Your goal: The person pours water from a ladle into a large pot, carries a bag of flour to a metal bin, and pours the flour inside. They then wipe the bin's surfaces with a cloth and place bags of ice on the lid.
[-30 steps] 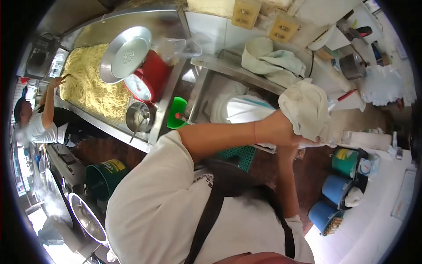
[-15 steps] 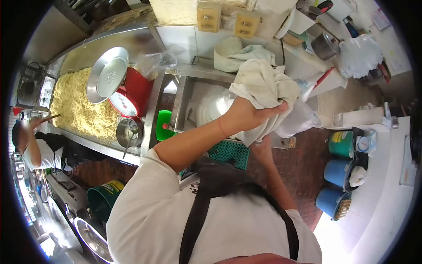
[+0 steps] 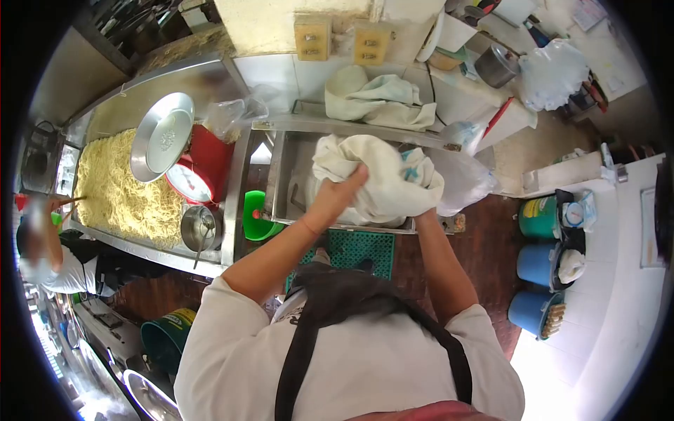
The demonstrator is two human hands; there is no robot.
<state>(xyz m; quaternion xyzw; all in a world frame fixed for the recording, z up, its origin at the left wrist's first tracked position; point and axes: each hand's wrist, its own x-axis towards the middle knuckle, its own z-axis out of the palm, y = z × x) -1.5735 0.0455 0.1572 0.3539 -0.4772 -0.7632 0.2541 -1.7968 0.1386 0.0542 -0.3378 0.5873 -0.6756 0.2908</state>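
Note:
A bunched cream cloth (image 3: 372, 175) with a blue-green mark is held over the metal sink (image 3: 281, 168). My left hand (image 3: 342, 193) is closed on its left part, thumb on top. At the lower right of the cloth is my right hand (image 3: 425, 216), its fingers hidden under the folds. Another cream cloth (image 3: 379, 98) lies on the ledge behind the sink. To the right of the held cloth hangs a clear plastic bag (image 3: 467, 184).
On the left counter are noodles (image 3: 126, 189), a red scale (image 3: 210, 158) with a metal pan, and a metal pot (image 3: 200, 228). A green container (image 3: 258, 217) stands beside the sink. Buckets (image 3: 537, 263) line the right wall. Another person (image 3: 60, 256) is at far left.
The cloth has come down and left, off the ledge side and over the sink, and is bunched differently. My left hand has moved left and lower; the cloth behind is more visible.

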